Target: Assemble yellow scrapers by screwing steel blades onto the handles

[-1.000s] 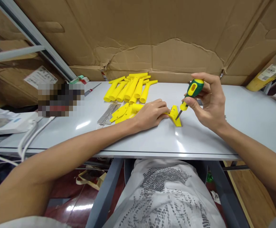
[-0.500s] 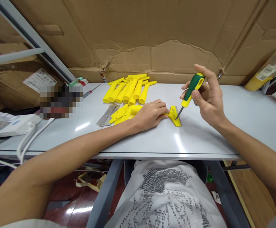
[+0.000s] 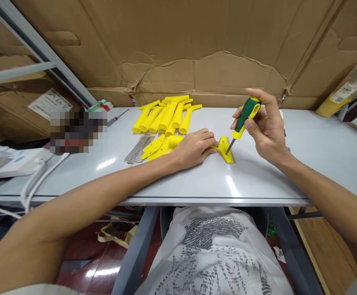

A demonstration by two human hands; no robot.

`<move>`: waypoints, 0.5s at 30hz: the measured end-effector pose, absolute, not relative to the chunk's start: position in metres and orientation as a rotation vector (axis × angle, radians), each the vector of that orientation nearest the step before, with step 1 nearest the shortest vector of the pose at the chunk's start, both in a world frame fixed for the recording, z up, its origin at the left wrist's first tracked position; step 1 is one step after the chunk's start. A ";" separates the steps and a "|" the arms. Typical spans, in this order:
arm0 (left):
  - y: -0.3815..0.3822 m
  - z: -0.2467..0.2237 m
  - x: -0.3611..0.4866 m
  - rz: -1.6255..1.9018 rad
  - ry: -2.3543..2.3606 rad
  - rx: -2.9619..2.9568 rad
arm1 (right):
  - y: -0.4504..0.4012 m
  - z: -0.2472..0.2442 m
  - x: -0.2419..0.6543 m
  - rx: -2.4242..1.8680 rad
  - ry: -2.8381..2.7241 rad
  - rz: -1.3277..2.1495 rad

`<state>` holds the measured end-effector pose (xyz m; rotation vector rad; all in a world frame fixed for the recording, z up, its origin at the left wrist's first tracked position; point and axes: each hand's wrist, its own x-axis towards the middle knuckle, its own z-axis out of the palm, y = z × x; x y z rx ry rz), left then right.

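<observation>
A yellow scraper (image 3: 226, 152) lies flat on the table, its wide head showing and a metal blade along the right edge. My left hand (image 3: 196, 146) is closed around its handle and hides most of it. In my right hand (image 3: 266, 127) is a screwdriver (image 3: 246, 114) with a green and yellow handle, tilted, its tip resting on a screw spot near the lower part of the scraper head. Left of my left hand lie yellow scraper plates (image 3: 155, 147) and a small stack of metal blades (image 3: 137, 148).
Several yellow scraper handles (image 3: 169, 114) are heaped at the back of the table (image 3: 304, 176). A thin red-handled screwdriver (image 3: 113, 121) lies at back left, white cables (image 3: 32, 186) at far left. Cardboard (image 3: 227, 78) stands behind; a yellow-filled container (image 3: 341, 96) is at right.
My right hand and the screwdriver handle have shifted slightly left and down, while the tip stays on the scraper head. My left hand keeps its place on the scraper.
</observation>
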<state>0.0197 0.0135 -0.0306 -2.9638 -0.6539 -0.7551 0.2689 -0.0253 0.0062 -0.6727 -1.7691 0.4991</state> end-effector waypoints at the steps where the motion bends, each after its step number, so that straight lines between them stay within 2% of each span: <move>1: 0.013 -0.031 0.020 -0.756 -0.653 -2.965 | -0.025 0.006 0.269 -0.676 -1.773 0.503; 15: 0.013 -0.031 0.021 -0.764 -0.633 -2.946 | -0.025 0.005 0.270 -0.622 -1.818 0.495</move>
